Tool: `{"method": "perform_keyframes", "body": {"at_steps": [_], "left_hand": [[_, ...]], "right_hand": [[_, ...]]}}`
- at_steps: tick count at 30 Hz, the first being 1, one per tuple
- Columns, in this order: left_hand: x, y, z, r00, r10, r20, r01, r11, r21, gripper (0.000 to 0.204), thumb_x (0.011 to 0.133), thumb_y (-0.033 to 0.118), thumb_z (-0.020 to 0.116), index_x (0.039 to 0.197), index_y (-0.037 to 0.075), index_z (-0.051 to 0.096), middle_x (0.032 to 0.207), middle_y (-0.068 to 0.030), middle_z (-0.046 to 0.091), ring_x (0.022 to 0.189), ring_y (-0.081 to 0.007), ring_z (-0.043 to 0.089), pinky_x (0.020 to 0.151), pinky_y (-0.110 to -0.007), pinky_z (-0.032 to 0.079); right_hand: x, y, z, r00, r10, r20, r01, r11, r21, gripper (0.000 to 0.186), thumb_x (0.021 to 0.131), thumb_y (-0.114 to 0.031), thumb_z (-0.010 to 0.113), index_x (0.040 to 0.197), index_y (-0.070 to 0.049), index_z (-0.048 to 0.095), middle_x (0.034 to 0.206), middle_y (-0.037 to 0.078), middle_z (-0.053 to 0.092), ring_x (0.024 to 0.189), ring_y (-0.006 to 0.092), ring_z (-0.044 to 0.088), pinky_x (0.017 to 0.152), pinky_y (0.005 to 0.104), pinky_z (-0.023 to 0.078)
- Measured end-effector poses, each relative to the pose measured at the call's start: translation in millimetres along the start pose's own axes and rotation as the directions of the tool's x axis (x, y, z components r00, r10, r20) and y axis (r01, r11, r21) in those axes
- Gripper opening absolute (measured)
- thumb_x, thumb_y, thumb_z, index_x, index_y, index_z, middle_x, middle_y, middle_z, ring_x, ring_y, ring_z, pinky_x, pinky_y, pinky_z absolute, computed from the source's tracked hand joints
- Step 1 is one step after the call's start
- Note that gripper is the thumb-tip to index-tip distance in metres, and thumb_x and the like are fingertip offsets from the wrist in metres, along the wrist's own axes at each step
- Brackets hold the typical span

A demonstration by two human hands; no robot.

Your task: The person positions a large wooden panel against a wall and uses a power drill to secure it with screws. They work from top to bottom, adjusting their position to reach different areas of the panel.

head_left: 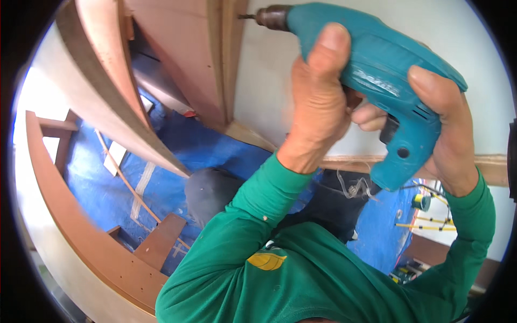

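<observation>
Clamping the teal drill between both hands, bracing its front body with the left hand, wrapping its handle with the right hand! Pointing the drill bit out to the left of the left hand, right near the wooden post; cannot tell whether touching.

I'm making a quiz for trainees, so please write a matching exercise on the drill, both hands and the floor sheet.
Column one:
1. Drill
2. Left hand
3. Right hand
4. Floor sheet

Column two:
A. Around the handle
B. Blue, spread out below
C. Teal, held up
D. Nearest the chuck

Pairs: 1-C, 2-D, 3-A, 4-B.
</observation>
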State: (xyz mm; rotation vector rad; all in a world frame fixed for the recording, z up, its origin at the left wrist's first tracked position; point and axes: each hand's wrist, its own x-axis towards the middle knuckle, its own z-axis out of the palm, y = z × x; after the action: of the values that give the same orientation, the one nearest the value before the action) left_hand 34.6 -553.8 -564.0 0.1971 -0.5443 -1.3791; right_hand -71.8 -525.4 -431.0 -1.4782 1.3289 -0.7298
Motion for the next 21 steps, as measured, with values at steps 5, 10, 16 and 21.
{"method": "perform_keyframes", "body": {"at_steps": [5, 10, 16, 21], "left_hand": [[-2, 3, 17, 0.995, 0.041, -0.094, -0.052, 0.993, -0.109, 0.063, 0.097, 0.067, 0.065, 0.107, 0.005, 0.065, 0.083, -0.0046, 0.067, 0.06, -0.0104, 0.058, 0.047, -0.027, 0.041], [2, 0, 6, 0.996, 0.04, -0.076, -0.047, 0.995, -0.088, 0.062, 0.095, 0.067, 0.067, 0.103, 0.006, 0.064, 0.077, -0.0014, 0.064, 0.058, -0.0083, 0.056, 0.045, -0.025, 0.037], [0, -2, 4, 0.996, 0.06, -0.064, -0.064, 0.996, -0.066, 0.062, 0.094, 0.068, 0.067, 0.101, 0.006, 0.064, 0.075, -0.0016, 0.064, 0.058, -0.0087, 0.057, 0.045, -0.024, 0.037], [0, -5, 5, 0.996, 0.028, -0.085, -0.034, 0.997, -0.075, 0.063, 0.094, 0.068, 0.067, 0.101, 0.006, 0.064, 0.073, -0.0014, 0.063, 0.057, -0.0087, 0.056, 0.045, -0.024, 0.037]], "right_hand": [[-1, -7, 0, 0.999, -0.011, 0.033, 0.012, 0.999, -0.044, 0.063, 0.096, -0.05, 0.059, 0.126, 0.005, 0.065, 0.098, 0.018, 0.076, 0.081, 0.022, 0.074, 0.071, 0.0325, 0.06], [4, -3, -6, 0.988, -0.101, 0.114, 0.117, 0.983, -0.144, 0.059, 0.097, -0.048, 0.059, 0.125, 0.003, 0.061, 0.096, 0.015, 0.071, 0.071, 0.0186, 0.068, 0.062, 0.0309, 0.055], [4, 6, -1, 0.985, -0.16, 0.069, 0.164, 0.984, -0.067, 0.049, 0.096, -0.047, 0.062, 0.103, 0.002, 0.068, 0.076, 0.011, 0.067, 0.064, 0.0159, 0.064, 0.054, 0.0294, 0.049], [2, 9, -5, 0.988, -0.138, 0.069, 0.143, 0.986, -0.084, 0.05, 0.096, -0.046, 0.062, 0.107, 0.002, 0.067, 0.074, 0.011, 0.066, 0.063, 0.0153, 0.064, 0.053, 0.0289, 0.047]]}}
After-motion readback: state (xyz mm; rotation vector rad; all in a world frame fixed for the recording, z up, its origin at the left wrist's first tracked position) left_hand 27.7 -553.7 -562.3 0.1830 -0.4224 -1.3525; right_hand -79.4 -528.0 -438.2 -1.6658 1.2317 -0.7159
